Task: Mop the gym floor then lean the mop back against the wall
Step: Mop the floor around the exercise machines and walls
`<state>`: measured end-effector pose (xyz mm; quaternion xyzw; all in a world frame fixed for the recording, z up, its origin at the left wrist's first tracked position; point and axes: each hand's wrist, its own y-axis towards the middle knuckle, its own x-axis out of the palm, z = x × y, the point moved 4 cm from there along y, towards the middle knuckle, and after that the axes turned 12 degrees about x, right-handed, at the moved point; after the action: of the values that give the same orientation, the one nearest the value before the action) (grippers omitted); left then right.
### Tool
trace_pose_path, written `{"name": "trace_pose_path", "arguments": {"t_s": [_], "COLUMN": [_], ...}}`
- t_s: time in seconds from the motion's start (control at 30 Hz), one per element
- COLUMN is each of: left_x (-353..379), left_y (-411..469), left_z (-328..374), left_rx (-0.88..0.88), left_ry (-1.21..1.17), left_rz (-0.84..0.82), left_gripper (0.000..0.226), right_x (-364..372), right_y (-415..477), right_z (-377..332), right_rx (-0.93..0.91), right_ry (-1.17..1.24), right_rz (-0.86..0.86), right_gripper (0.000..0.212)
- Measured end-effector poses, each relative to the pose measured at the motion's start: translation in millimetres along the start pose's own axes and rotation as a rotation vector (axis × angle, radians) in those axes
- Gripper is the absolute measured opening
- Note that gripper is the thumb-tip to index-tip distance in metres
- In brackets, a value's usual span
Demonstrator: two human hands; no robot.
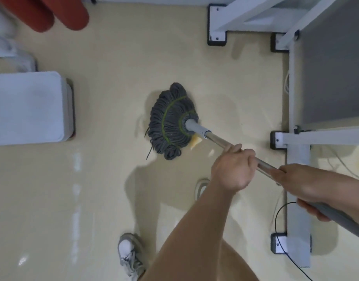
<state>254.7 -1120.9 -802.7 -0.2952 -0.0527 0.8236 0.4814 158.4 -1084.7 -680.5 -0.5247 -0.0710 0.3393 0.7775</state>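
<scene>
Beige floor [105, 57] fills most of the view, with glossy wet-looking patches and streaks of glare down the left side. The machine frame [298, 199] takes the right edge: white/grey beams, a grey panel above, and black foot pads sitting on the floor. A white padded block [26, 108] is at the left edge, well apart from the mop, and two red pads [59, 13] sit top left, partly cut off. The mop [219, 141] is at centre frame, between the block and the frame. Its long axis runs diagonally from mid-frame down to the lower-right edge, with the head end pointing up-left, away from the person. The mop head [172, 120] has grey strands with green stitching; it lies flat on the floor, splayed into a fan, with loose strands trailing at its lower edge. The handle [196, 129] goes from a grey collar at the head to a bare steel tube, then a grey grip near the lower-right corner. The left hand [232, 169] is on the steel tube about midway, fingers [236, 148] curled over it, holding it. The right hand [304, 185] is further up, where the tube meets the grey grip, fingers wrapped round the handle with the tips showing underneath. There is a gap of bare tube between the hands. One grey-white shoe [127, 254] is planted bottom centre, and the toe of a second one shows just under the left wrist. A small yellowish patch [194, 142] touches the head under the collar; I cannot tell what it is.
</scene>
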Motion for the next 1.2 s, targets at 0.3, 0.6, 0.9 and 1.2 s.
{"name": "trace_pose_path", "arguments": {"t_s": [0.3, 0.6, 0.9, 1.2], "left_x": [-113, -269, -207, -55], "left_y": [-18, -45, 2, 111], "left_z": [-56, -194, -164, -20], "left_rx": [-0.291, -0.632, -0.584, -0.353], "left_ry": [-0.228, -0.507, -0.558, -0.342], "left_rz": [0.189, 0.592, 0.569, 0.131], "left_gripper": [0.046, 0.06, 0.034, 0.022], "right_x": [7, 51, 21, -25], "right_y": [-31, -99, -35, 58], "right_z": [-131, -328, -265, -79], "right_rx": [-0.183, -0.647, -0.584, -0.296], "right_ry": [0.038, -0.201, -0.093, 0.334], "right_rz": [0.085, 0.25, 0.348, 0.181], "right_gripper": [0.045, 0.041, 0.043, 0.04]}}
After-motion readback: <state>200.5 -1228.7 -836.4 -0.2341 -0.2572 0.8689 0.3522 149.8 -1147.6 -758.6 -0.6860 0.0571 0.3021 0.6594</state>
